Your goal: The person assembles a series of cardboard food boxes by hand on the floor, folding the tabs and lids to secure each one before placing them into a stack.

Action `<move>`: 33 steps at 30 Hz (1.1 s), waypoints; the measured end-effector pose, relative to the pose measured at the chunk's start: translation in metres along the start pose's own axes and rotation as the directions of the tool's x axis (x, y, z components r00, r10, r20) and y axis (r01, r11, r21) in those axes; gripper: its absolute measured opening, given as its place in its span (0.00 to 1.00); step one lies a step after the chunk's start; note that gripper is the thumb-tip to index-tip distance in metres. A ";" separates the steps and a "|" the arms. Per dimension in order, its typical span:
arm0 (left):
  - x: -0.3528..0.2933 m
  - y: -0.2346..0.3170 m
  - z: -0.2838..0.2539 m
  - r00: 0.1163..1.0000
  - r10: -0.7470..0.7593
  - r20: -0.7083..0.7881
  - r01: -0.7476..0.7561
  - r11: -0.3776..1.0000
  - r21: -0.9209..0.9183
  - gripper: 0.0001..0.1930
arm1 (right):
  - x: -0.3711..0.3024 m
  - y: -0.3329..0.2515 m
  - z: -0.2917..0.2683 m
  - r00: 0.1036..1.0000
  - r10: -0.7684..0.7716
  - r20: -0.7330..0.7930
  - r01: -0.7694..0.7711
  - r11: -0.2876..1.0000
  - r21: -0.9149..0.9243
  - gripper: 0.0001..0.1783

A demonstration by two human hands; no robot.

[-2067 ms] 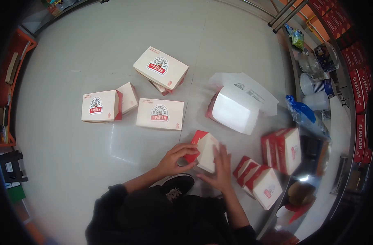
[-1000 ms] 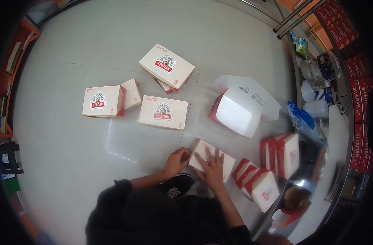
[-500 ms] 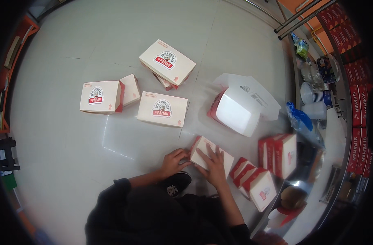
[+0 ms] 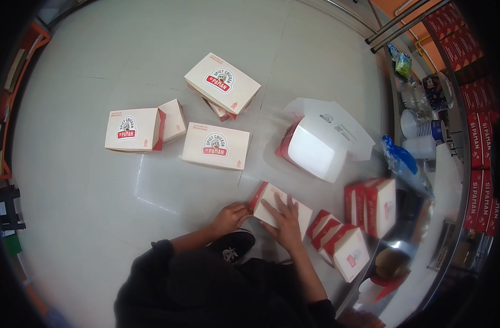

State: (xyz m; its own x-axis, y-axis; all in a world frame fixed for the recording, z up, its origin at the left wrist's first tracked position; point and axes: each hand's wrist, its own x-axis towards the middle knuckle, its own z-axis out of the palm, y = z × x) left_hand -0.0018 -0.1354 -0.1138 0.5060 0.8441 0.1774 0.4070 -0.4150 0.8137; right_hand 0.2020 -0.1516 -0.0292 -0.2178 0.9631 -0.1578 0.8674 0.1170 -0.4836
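A closed cream-and-red cardboard food box (image 4: 268, 193) lies on the floor in front of me, slightly turned. My right hand (image 4: 284, 220) rests on its top with the fingers spread flat. At the box's red left end is my left hand (image 4: 231, 217), its fingers curled and pinched at the lower edge; the exact part between the fingertips is hidden. Just right of this box, several folded boxes (image 4: 348, 254) lean together in a row. Further up on the right stands an open box (image 4: 318, 150) with its white lid flaps raised.
Closed boxes (image 4: 215, 147) lie ahead and to the left, some stacked or overlapping. More boxes (image 4: 382, 210) stand near the right shelf, which holds plastic cups (image 4: 422, 127) and a blue bag (image 4: 401, 157). My shoe (image 4: 232, 245) is just below my left hand.
The view has shifted very slightly. My left fingers have drawn back a little, and more of the box's red end shows. My right hand stays on the lid.
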 end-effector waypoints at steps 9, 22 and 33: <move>-0.006 -0.025 0.003 0.998 -0.005 0.067 0.007 0.999 -0.036 0.10 | 0.002 0.000 0.000 1.000 0.011 0.005 -0.011 1.000 0.005 0.35; 0.008 -0.022 0.003 0.938 0.165 0.303 -0.275 0.890 0.364 0.12 | 0.002 -0.001 0.000 1.000 -0.015 0.022 0.015 1.000 0.010 0.36; 0.003 -0.005 -0.024 0.960 -0.096 0.264 0.192 0.911 -0.366 0.30 | -0.004 0.008 0.010 0.993 -0.109 0.038 0.114 0.981 -0.159 0.39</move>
State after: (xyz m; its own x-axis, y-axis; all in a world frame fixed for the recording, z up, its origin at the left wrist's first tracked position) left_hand -0.0209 -0.1231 -0.1040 0.6471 0.7605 -0.0538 0.1893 -0.0919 0.9776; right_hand 0.2055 -0.1565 -0.0408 -0.3284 0.9346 -0.1368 0.8970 0.2632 -0.3551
